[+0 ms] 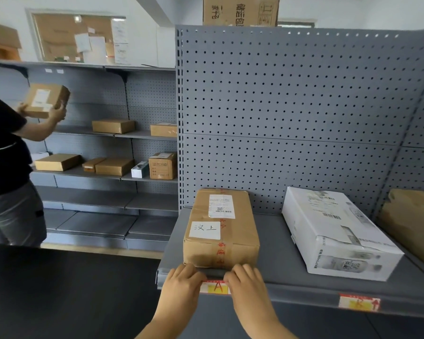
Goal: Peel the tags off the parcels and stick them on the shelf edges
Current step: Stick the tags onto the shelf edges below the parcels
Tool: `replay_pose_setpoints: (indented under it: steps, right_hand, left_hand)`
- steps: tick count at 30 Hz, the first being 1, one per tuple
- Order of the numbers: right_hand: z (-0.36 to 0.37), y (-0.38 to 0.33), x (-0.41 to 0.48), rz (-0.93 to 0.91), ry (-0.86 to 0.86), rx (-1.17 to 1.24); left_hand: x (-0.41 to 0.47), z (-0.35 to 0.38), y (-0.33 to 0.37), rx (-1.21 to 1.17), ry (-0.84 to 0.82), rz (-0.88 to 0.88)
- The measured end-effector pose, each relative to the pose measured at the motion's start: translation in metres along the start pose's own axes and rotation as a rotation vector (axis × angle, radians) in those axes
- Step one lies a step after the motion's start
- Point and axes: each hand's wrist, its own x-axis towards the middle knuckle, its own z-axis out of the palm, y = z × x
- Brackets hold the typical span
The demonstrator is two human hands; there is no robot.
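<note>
Where the grey metal shelf (291,253) juts out from its pegboard back panel (291,106), three parcels sit on it: a brown box (220,231) at the left end, a white box (338,236) well apart to its right, and a brown paper package (414,223) at the far right, cut off by the frame. The brown box carries a white handwritten tag (205,230) on its top, with a printed shipping label (221,206) behind it. Along the shelf's front edge (304,293) a red and yellow sticker (216,287) lies just below the brown box, and a second sticker (359,302) sits farther right, below the white box. Left of the shelf end is dark open floor (71,289), and beyond it a longer run of grey shelving (108,172) holds small cartons; another person (8,167) stands there lifting a box (47,100) (face out of view). A large carton (240,11) rests above the pegboard. Both forearms reach up from the bottom of the view. The left hand (181,282) and right hand (245,280) rest palm down on the shelf edge, one at each end of the nearer sticker, fingers curled over the lip and touching the foot of the brown box, pressing rather than gripping anything.
</note>
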Motion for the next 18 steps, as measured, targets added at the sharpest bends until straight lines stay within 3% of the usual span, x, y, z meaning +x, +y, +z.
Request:
replay_pose_setpoints:
  steps: [18]
  right_hand:
    - [0.012, 0.009, -0.013, -0.034, 0.145, 0.101]
  left_hand:
    - [-0.011, 0.013, -0.004, 0.12, 0.118, 0.087]
